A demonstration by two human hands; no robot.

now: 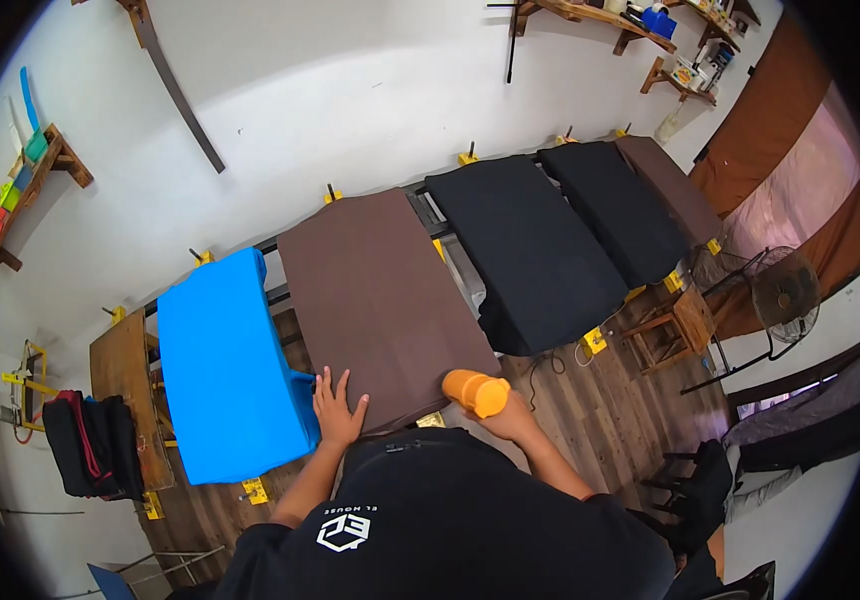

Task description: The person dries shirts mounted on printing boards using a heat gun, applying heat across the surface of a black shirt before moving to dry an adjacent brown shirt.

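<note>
My left hand [339, 408] lies with fingers spread on the near left corner of a brown cloth [380, 290] stretched flat over a board. My right hand [508, 418] is closed round an orange heat gun [477, 392] at the near right corner of that cloth. The heat gun's barrel shows, while its handle is hidden in my hand. Just left of my left hand is a bright blue cloth [225, 370] on another board. To the right, a black cloth [530, 250] covers the neighbouring board.
Further right are another black cloth [615, 210] and a brown one [665, 185]. Yellow clamps [593, 341] edge the boards. A wooden stool [672, 330] and a standing fan [786, 296] are at the right. Folded dark cloths [93, 445] hang at the left beside a bare wooden board [122, 375].
</note>
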